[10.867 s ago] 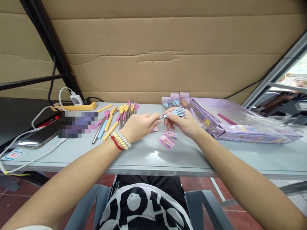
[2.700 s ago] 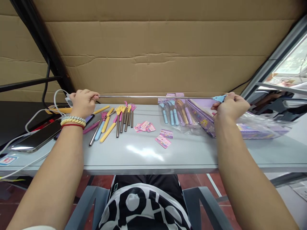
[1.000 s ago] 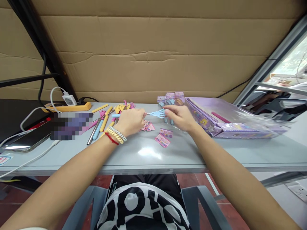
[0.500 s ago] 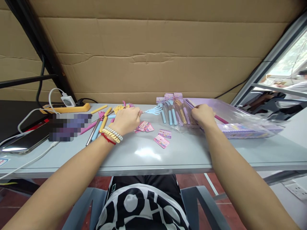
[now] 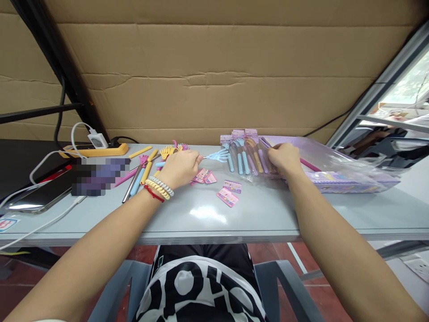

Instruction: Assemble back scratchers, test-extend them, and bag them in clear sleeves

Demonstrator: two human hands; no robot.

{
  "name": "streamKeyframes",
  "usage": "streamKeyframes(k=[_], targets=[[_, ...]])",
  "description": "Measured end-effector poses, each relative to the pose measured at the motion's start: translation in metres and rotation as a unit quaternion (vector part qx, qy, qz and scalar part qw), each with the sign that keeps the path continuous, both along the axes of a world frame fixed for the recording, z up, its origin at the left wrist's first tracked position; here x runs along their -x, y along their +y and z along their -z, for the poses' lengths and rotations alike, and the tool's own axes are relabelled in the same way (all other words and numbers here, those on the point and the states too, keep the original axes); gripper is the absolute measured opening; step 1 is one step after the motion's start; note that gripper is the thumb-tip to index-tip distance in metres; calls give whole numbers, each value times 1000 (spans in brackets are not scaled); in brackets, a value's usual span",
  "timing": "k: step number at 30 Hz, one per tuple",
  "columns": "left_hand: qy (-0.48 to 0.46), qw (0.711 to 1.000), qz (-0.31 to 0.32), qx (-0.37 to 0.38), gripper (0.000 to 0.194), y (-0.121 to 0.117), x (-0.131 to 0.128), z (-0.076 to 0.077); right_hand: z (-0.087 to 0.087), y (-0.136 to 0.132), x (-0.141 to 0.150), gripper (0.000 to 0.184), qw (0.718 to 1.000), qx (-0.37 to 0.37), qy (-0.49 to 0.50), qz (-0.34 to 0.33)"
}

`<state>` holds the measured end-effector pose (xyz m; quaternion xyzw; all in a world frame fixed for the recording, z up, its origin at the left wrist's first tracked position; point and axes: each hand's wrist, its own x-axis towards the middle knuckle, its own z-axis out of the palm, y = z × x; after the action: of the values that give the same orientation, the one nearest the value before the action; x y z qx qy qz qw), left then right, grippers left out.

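Note:
My left hand [image 5: 183, 167] is closed around the shaft of a back scratcher [image 5: 217, 155], whose light blue hand-shaped head points right over the table. My right hand [image 5: 284, 158] is closed at the right end of a row of bagged back scratchers [image 5: 246, 158], beside a purple box [image 5: 338, 181]. Its fingertips are hidden, so what they pinch cannot be made out. Loose back scratchers [image 5: 144, 172] in yellow, pink and blue lie left of and behind my left hand. Small pink printed cards [image 5: 228, 197] lie on the table between my hands.
Clear plastic film [image 5: 362, 167] spills over the box. At the left are a phone [image 5: 43, 192], a blurred-out item [image 5: 100, 176], white cables and a yellow power strip [image 5: 97, 150]. A cardboard panel [image 5: 214, 89] stands behind the table. Part of another person shows far right.
The view has shifted slightly. My left hand still holds the blue back scratcher, and my right hand stays beside the bagged row with little visible movement.

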<state>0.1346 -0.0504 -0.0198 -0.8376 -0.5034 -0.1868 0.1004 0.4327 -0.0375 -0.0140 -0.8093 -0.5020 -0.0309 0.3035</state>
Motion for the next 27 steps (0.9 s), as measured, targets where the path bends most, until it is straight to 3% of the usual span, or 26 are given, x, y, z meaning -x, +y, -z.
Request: streamKeyframes(k=[6,9,11,13,15,17,19,21,27], targets=[[7,999,33,-4,38,-1,0,1,-1,0,1,20,1000,-8,17,-2],[4,999,48,-7,39,-1,-1,2,-1,-4,12,24,993,-112,2,-41],[-2,998,61,-9,39,-1,-1,3,0,-8,23,26,973,-187,27,-133],[-6,997,70,-11,38,0,-1,4,2,-15,36,31,938,-199,90,-268],[-5,997,72,-13,37,0,0,5,4,-21,47,33,898,-141,132,-394],[-1,997,75,-14,36,1,0,6,7,-25,55,33,867,-61,151,-471],[11,996,84,-15,36,1,0,8,9,-27,61,33,857,-6,159,-490],[30,995,90,-22,37,1,-1,9,12,-27,65,29,866,13,156,-475],[85,993,63,-51,41,-5,-4,5,16,-24,77,24,894,-14,135,-427]])
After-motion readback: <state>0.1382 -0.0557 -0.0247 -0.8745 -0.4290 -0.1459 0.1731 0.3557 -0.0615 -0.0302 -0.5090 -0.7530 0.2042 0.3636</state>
